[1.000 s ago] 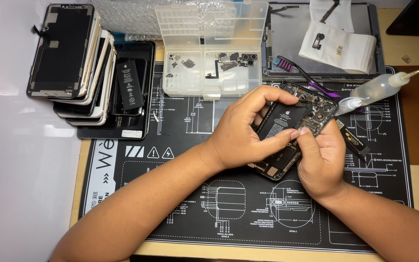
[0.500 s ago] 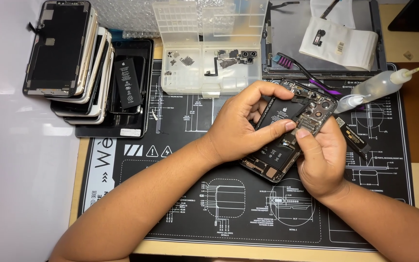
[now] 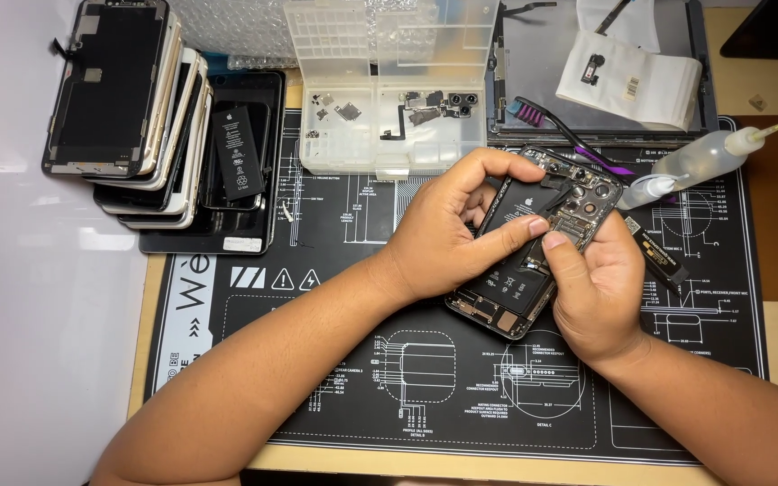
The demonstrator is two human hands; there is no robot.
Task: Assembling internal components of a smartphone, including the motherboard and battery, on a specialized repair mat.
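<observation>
Both hands grip one opened phone [image 3: 533, 247], tilted over the middle-right of the black mat [image 3: 335, 378]. Left hand [image 3: 447, 234] wraps the phone's upper left edge, its fingers curled over the top and its thumb lying across the black battery inside. Right hand [image 3: 596, 288] cups the lower right side from beneath, thumb pressed on the parts just beside the battery, close to the left thumb. The phone's lower end sits on or just above the mat; I cannot tell which.

At far left a stack of screens [image 3: 123, 108] leans in a fanned row, partly off the mat. Just right of it a loose battery [image 3: 236, 153] lies on an open phone shell [image 3: 227, 229]. Above the hands stands a clear parts box [image 3: 389, 81] with small dark pieces in its compartments. Right of the box a purple-bristled brush [image 3: 542, 117] lies slanted, then a white pouch [image 3: 637, 76] on a grey tray. A squeeze bottle [image 3: 704, 157] lies on its side at the right, near the phone's camera end.
</observation>
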